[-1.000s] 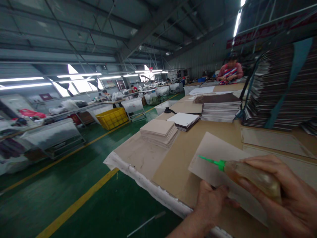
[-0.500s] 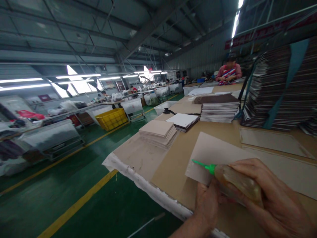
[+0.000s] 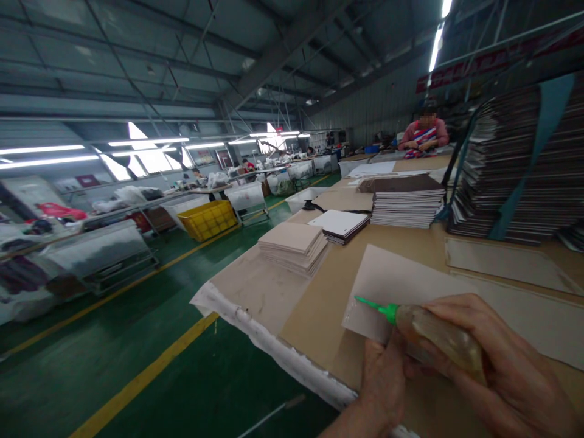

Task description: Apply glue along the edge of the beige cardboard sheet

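Note:
My right hand (image 3: 499, 362) grips a soft glue bottle (image 3: 438, 337) with a green nozzle (image 3: 376, 307) that points left over the near corner of a grey card sheet (image 3: 401, 283). My left hand (image 3: 385, 380) rests on the sheet's near edge just below the nozzle, fingers bent and pressing the card. The sheet lies flat on the brown cardboard-covered table (image 3: 319, 304).
Stacks of cards stand further along the table: beige (image 3: 294, 243), white-topped (image 3: 340, 224), brown-topped (image 3: 404, 198), and a tall tied pile (image 3: 524, 164) at right. Another person (image 3: 424, 134) works at the far end. A green floor with yellow lines and a yellow crate (image 3: 207, 218) lies left.
The bottle's nozzle has moved left and down toward the sheet's near corner. My left hand has come up closer under the nozzle. The view shifted slightly.

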### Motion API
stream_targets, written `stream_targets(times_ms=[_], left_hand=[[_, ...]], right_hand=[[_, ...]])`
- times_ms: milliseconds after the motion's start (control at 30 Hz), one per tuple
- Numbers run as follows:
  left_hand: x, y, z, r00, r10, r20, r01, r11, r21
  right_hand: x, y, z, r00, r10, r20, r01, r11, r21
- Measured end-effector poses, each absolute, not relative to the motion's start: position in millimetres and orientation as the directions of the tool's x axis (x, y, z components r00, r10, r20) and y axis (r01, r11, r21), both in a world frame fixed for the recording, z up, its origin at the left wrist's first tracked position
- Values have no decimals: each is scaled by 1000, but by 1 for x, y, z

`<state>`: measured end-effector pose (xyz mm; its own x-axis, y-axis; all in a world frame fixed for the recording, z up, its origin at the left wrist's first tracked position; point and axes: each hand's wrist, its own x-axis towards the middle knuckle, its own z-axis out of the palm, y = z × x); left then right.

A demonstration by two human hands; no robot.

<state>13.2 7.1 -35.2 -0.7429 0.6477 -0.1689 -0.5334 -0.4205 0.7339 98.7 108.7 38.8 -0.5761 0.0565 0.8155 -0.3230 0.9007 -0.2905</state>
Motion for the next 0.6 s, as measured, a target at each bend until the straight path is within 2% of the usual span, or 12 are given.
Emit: stream_targets(times_ms=[133, 267, 333, 433, 533, 600], left_hand=[[13, 6, -39, -751, 634, -183, -519, -396, 757], [13, 8, -43, -758, 638, -135, -487, -417, 767], [13, 8, -43, -749, 650, -127, -484, -406, 775], [13, 7, -41, -731, 668, -137, -495, -381, 781], [14, 5, -38, -749, 642, -164, -494, -377, 784], [14, 5, -38, -754, 625, -203, -515, -371, 772]], right_hand=[[98, 109, 42, -598, 30, 801, -355, 886, -299], [96, 113, 46, -524, 106, 845, -272, 919, -284], [95, 113, 47, -547, 70, 834, -300, 914, -274], [94, 112, 47, -562, 33, 827, -342, 900, -269], [93, 114, 45, -509, 74, 858, -292, 922, -253], [93, 116, 43, -524, 51, 850, -290, 928, -234]])
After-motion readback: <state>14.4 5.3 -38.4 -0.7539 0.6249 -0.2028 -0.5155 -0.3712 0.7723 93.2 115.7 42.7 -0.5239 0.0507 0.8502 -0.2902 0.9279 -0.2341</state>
